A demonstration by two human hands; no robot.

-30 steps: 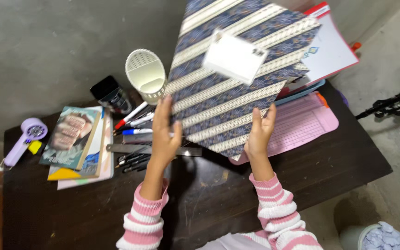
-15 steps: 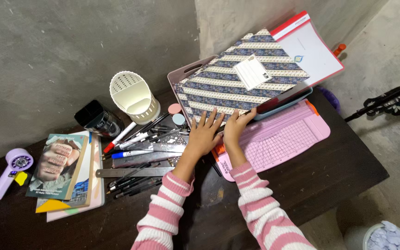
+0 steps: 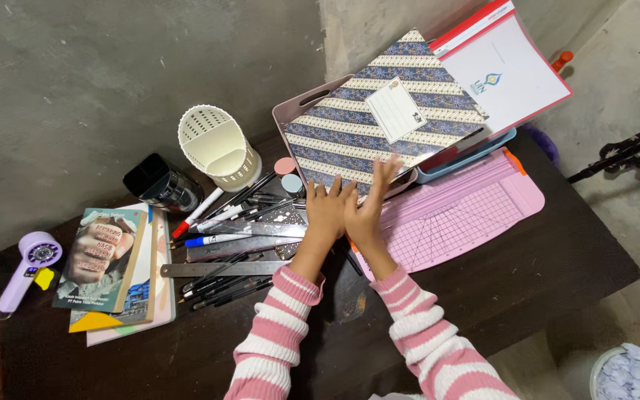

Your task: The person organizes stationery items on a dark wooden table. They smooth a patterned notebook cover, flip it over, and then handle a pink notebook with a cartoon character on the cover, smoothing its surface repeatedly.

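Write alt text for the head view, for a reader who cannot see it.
Both bare hands, left hand and right hand, rest flat on the near edge of a blue-and-cream striped patterned folder lying in a pink tray. Beside them on the dark wooden table lie a pink paper trimmer and scattered pens.

blue striped folder (image 3: 350,133), flat atop tray

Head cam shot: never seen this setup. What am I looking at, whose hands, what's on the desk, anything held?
One camera, worn on a person's head, looks down at their own two bare hands; there is no machine. The left hand and right hand lie flat, side by side, on the near edge of a blue patterned folder sitting in a pink tray. Nothing is gripped. On the dark desk: a pink paper cutter, a white pen holder, loose pens, a metal ruler, stacked books and a purple handheld fan.
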